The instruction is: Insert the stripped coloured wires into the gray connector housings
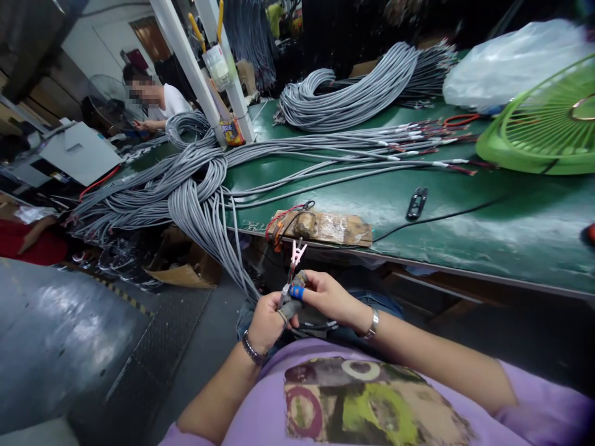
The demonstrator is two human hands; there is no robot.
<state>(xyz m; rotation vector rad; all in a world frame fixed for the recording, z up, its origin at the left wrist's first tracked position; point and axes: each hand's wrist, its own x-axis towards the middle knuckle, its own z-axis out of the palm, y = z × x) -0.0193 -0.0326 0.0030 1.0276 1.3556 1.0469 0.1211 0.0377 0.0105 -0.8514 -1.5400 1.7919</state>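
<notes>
My left hand (268,321) is closed around the end of a grey cable (284,293), just below the table edge. Against it, my right hand (325,297) pinches at the same cable end, with blue tape on one fingertip and grey wrapping on other fingers. Thin coloured wires (292,272) rise from the cable to a pale pink clip (298,251) at the table's front edge. Behind the clip lies a wooden board (332,228) wrapped with clear tape, with red and black leads at its left end. My fingers hide most of the cable end.
Bundles of grey cables (199,179) cover the table's left side and hang over its edge. A coiled bundle (353,99) lies at the back. Small black snips (417,203), a green fan (543,124) and a plastic bag (515,65) are on the right. Another person (170,102) sits far left.
</notes>
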